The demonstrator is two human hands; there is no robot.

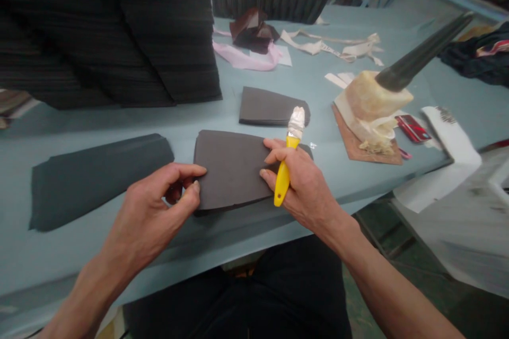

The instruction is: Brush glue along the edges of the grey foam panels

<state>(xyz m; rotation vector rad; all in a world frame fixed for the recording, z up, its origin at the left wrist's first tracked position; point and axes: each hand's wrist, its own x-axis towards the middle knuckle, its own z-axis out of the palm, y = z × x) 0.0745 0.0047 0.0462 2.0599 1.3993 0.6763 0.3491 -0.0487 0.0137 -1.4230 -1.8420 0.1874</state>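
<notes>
A dark grey flat panel [234, 169] with trimmed corners lies in front of me on a pile of similar pieces. At its left edge, my left hand [163, 196] has thumb and forefinger closed on the panel's border. My right hand [298, 180] holds a yellow-handled brush [283, 183], its pale, caked bristles pointing up and away from me. The right fingertips also rest on the panel's right part. Left of the panel lies a longer dark green-grey piece [103, 175]. Just behind is a small stack of grey panels [270, 106].
Tall black stacks [159, 32] stand at the back left. On the right, a glue-crusted pot [369, 98] with a thick black handle [425, 55] sits on a brown board [358, 151]. Beside it lies a red device [413, 128]. Fabric strips [318, 45] lie behind on the blue-grey table [199, 254].
</notes>
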